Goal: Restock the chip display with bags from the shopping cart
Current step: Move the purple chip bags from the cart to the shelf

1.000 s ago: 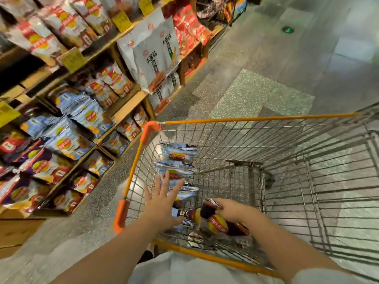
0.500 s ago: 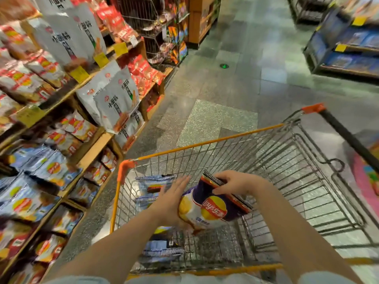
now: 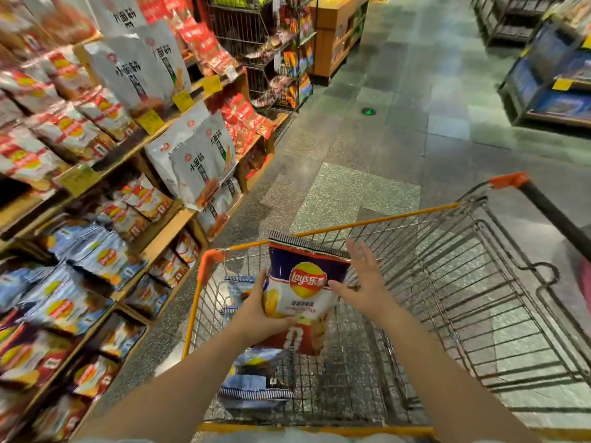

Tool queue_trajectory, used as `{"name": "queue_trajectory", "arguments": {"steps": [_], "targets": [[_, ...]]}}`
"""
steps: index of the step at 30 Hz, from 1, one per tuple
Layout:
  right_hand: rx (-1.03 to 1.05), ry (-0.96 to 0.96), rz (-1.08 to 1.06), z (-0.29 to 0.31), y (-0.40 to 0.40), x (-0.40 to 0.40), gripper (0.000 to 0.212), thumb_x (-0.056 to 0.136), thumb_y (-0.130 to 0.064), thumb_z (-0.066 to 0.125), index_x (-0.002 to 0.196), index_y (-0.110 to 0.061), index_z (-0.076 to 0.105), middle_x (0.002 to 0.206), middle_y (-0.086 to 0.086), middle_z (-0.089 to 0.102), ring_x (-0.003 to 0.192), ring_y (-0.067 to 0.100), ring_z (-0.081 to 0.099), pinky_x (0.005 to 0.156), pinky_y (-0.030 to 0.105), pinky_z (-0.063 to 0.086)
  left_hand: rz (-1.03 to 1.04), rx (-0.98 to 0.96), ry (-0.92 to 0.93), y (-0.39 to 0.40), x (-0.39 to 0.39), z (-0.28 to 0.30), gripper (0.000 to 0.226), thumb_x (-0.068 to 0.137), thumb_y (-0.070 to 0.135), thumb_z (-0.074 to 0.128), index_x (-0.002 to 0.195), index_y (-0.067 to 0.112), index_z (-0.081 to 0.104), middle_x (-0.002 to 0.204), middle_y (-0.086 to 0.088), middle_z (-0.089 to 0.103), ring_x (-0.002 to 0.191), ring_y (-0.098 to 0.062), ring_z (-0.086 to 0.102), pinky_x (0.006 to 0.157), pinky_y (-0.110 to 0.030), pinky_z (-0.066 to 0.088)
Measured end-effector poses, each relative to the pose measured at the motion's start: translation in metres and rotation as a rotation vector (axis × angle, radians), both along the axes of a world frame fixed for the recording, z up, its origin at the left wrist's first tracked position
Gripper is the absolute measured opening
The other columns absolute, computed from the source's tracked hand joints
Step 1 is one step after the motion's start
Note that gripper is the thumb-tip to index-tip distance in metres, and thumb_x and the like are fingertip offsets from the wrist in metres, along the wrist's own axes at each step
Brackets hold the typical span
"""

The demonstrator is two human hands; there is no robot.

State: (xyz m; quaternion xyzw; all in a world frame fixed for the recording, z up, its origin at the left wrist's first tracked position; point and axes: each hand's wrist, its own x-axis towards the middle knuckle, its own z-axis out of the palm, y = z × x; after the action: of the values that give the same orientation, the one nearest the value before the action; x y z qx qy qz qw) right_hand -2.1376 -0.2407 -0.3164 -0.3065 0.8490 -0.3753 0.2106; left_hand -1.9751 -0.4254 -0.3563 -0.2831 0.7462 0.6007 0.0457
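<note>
Item count: one shopping cart [image 3: 415, 273]; one dark blue chip bag [image 3: 303, 295] held above it; at least three light blue bags [image 3: 256, 390] inside the cart (partly hidden, exact count unclear); two hands, left hand [image 3: 259, 318] and right hand [image 3: 364, 279]

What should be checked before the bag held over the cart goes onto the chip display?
1. Left hand grips the dark blue and white Lay's chip bag at its lower part: ok.
2. Right hand on the bag: not ok, open beside it.
3. Bag clear of the orange-rimmed wire shopping cart: ok.
4. Free slot on the wooden chip display shelves: cannot tell, blurred.
5. More blue striped bags left in the cart: ok.
</note>
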Motion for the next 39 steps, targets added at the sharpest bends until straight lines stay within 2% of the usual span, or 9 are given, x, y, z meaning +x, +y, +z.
{"name": "queue_trajectory", "arguments": {"steps": [5, 7, 10, 13, 17, 24, 31, 36, 39], "targets": [[-0.031, -0.263, 0.19, -0.017, -0.033, 0.043, 0.098, 0.085, -0.04, 0.069, 0.138, -0.059, -0.01, 0.154, -0.01, -0.03, 0.139, 0.007, -0.023, 0.115, 0.037, 0.003, 0.358, 0.057, 0.138, -0.008, 0.007, 0.014, 0.111, 0.074, 0.017, 0.083, 0.153, 0.036, 0.006, 0.136, 0.009, 0.051, 0.104, 0.002, 0.058, 0.079, -0.019, 0.053], [-0.106, -0.377, 0.217, -0.018, -0.051, 0.052, 0.092, 0.086, -0.036, 0.069, 0.135, -0.064, -0.004, 0.16, -0.006, -0.009, 0.146, 0.013, 0.003, 0.115, 0.033, 0.015, 0.433, 0.066, 0.191, -0.01, 0.013, 0.022, 0.103, 0.08, 0.015, 0.078, 0.151, 0.037, 0.006, 0.124, 0.022, 0.05, 0.092, 0.016, 0.055, 0.067, -0.01, 0.051], [-0.206, -0.494, 0.291, -0.012, -0.079, 0.066, 0.091, 0.085, -0.031, 0.072, 0.136, -0.065, 0.003, 0.15, -0.013, 0.027, 0.131, 0.012, 0.042, 0.105, 0.041, 0.044, 0.524, 0.069, 0.199, -0.023, 0.038, 0.029, 0.107, 0.073, 0.031, 0.083, 0.15, 0.041, 0.009, 0.135, 0.009, 0.052, 0.107, -0.004, 0.062, 0.081, -0.028, 0.057], [-0.234, -0.461, 0.388, -0.002, -0.107, 0.092, 0.095, 0.083, -0.033, 0.072, 0.145, -0.051, 0.002, 0.143, -0.023, 0.022, 0.132, 0.005, 0.037, 0.105, 0.033, 0.044, 0.608, 0.066, 0.221, -0.041, 0.073, 0.036, 0.102, 0.076, 0.028, 0.08, 0.149, 0.039, 0.009, 0.133, 0.008, 0.051, 0.102, -0.001, 0.061, 0.07, -0.017, 0.055], [-0.247, -0.443, 0.472, 0.01, -0.143, 0.13, 0.096, 0.068, -0.06, 0.073, 0.135, -0.067, 0.004, 0.151, -0.022, 0.023, 0.137, 0.006, 0.035, 0.107, 0.041, 0.042, 0.68, 0.037, 0.287, -0.064, 0.115, 0.043, 0.101, 0.084, 0.016, 0.074, 0.154, 0.033, 0.002, 0.134, 0.011, 0.049, 0.102, 0.007, 0.055, 0.067, -0.013, 0.053], [-0.258, -0.428, 0.538, 0.014, -0.213, 0.221, 0.087, 0.082, -0.031, 0.075, 0.13, -0.066, 0.012, 0.146, -0.011, 0.034, 0.127, 0.005, 0.046, 0.099, 0.034, 0.049, 0.771, 0.038, 0.319, -0.114, 0.219, 0.049, 0.108, 0.073, 0.039, 0.083, 0.151, 0.042, 0.009, 0.14, 0.002, 0.051, 0.117, -0.017, 0.06, 0.095, -0.046, 0.053], [-0.269, -0.47, 0.594, 0.012, -0.289, 0.336, 0.088, 0.085, -0.012, 0.071, 0.144, -0.042, 0.013, 0.148, -0.005, 0.03, 0.126, 0.009, 0.046, 0.081, 0.012, 0.05, 0.814, 0.06, 0.296, -0.181, 0.344, 0.052, 0.108, 0.063, 0.047, 0.084, 0.146, 0.045, 0.015, 0.131, 0.002, 0.058, 0.111, -0.018, 0.064, 0.094, -0.046, 0.054], [-0.279, -0.511, 0.633, 0.009, -0.341, 0.41, 0.096, 0.079, -0.018, 0.077, 0.128, -0.067, 0.012, 0.15, -0.011, 0.027, 0.131, 0.009, 0.042, 0.1, 0.038, 0.049, 0.848, -0.004, 0.277, -0.218, 0.418, 0.058, 0.077, 0.079, 0.028, 0.079, 0.133, 0.043, 0.026, 0.127, 0.004, 0.059, 0.109, -0.013, 0.062, 0.088, -0.03, 0.054], [-0.251, -0.501, 0.687, 0.012, -0.362, 0.441, 0.099, 0.081, -0.013, 0.075, 0.135, -0.059, 0.006, 0.144, -0.018, 0.029, 0.131, 0.005, 0.038, 0.09, 0.017, 0.05, 0.851, -0.018, 0.311, -0.233, 0.452, 0.055, 0.077, 0.086, 0.012, 0.071, 0.136, 0.038, 0.019, 0.127, 0.003, 0.057, 0.107, -0.009, 0.061, 0.079, -0.019, 0.055]]}}
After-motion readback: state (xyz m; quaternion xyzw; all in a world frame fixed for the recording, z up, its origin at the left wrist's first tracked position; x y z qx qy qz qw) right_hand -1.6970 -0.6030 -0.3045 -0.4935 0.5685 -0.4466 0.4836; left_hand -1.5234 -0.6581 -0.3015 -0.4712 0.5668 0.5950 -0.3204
